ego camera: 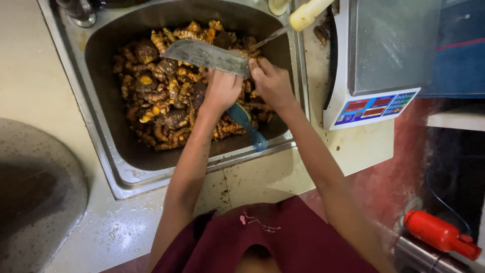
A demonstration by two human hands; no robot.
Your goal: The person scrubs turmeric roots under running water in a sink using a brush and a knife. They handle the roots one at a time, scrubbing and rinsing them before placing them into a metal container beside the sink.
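Note:
A steel sink (108,151) holds a heap of orange-brown turmeric roots (161,101). My left hand (221,91) grips a cleaver by its blue handle (247,126); the wide grey blade (204,54) points up and left over the roots. My right hand (272,81) is closed on something small right at the blade's near end, just above the pile. What it holds is hidden by the fingers.
A digital scale (376,65) with a steel pan stands right of the sink on the tiled counter (268,177). A second steel basin (35,192) is at the lower left. A red bottle (437,233) lies at the bottom right. A pale handle (308,12) sticks out at the top.

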